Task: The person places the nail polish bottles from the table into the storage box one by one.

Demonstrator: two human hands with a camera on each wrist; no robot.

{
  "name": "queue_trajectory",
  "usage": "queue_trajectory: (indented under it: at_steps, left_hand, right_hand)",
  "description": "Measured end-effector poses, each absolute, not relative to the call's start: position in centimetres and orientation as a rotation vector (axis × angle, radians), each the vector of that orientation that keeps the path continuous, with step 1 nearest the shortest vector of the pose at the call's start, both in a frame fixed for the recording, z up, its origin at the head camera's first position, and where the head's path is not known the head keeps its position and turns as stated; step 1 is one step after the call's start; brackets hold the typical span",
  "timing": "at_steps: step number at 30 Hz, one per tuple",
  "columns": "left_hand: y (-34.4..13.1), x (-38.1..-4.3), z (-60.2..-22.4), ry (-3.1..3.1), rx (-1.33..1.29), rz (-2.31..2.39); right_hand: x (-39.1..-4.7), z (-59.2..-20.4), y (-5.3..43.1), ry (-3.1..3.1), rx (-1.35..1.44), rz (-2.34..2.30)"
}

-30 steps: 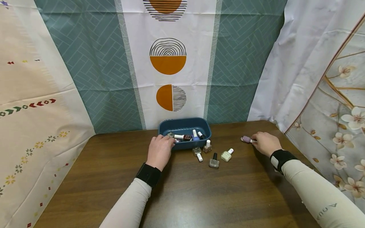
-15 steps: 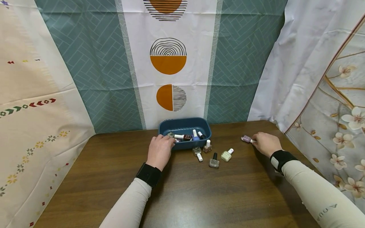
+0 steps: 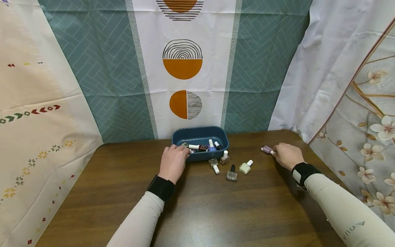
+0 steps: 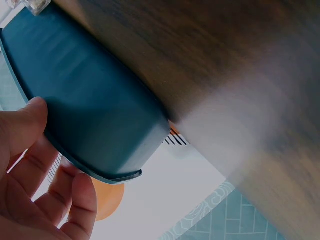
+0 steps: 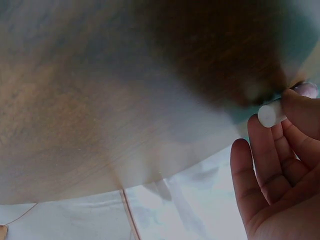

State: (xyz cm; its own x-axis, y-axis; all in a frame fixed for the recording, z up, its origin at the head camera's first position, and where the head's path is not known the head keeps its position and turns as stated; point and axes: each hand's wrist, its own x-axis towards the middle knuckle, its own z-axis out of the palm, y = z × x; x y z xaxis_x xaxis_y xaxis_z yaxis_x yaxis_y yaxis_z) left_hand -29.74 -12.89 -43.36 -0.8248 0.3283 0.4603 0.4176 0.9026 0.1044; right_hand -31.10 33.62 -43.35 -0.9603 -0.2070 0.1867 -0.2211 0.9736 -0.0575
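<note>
My left hand [image 3: 173,161] grips the front left rim of a dark blue plastic bin [image 3: 197,132]; in the left wrist view, the thumb lies on the bin's outer wall [image 4: 100,95] with the fingers curled at its rim. Inside lie several nail polish bottles, among them a dark red one [image 3: 202,148] and a periwinkle one [image 3: 212,148]. Over at the right, my right hand [image 3: 287,155] pinches a purple nail polish bottle [image 3: 266,149] by its white cap [image 5: 270,114]. That bottle lies low at the tabletop; whether it touches the wood is unclear.
Right of the bin on the brown table [image 3: 197,212] are a tipped white-capped bottle [image 3: 213,163], an upright white-capped bottle [image 3: 224,159], a black-capped glittery bottle [image 3: 231,175] and a pale yellow bottle [image 3: 245,168]. Cloth hangings [image 3: 188,113] border the table's back and sides.
Both hands keep their places, the left on the bin and the right on the purple nail polish bottle. Only the head view has shifted very slightly.
</note>
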Motion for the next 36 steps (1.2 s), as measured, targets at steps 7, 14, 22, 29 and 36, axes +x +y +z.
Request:
queue_trajectory:
  at_steps: [7,14,22,29,36]
  left_hand:
    - [-13.0,-29.8,-43.3,-2.627,-0.543,-0.252]
    - [-13.0,-29.9,-43.3,-2.624,-0.545,-0.244]
    - [-12.9,-29.8,-43.3,-2.625,-0.548,-0.238]
    - [-13.0,-29.8,-43.5,-2.615,-0.549,-0.252]
    - [-12.9,-29.8,-43.4,-2.624,-0.549,-0.253]
  right_hand:
    - [-31.2,-43.2,33.2,-2.917,0.351,0.127]
    - [-31.3,-43.4,32.8,-2.873,0.383,0.129]
    - [-31.1,-42.7,31.9,-2.883,0.373,0.143]
    - [-30.9,-42.4,30.4,-2.869,0.402,0.166]
    - [-30.7,-42.4,29.3,-2.81,0.465,0.161]
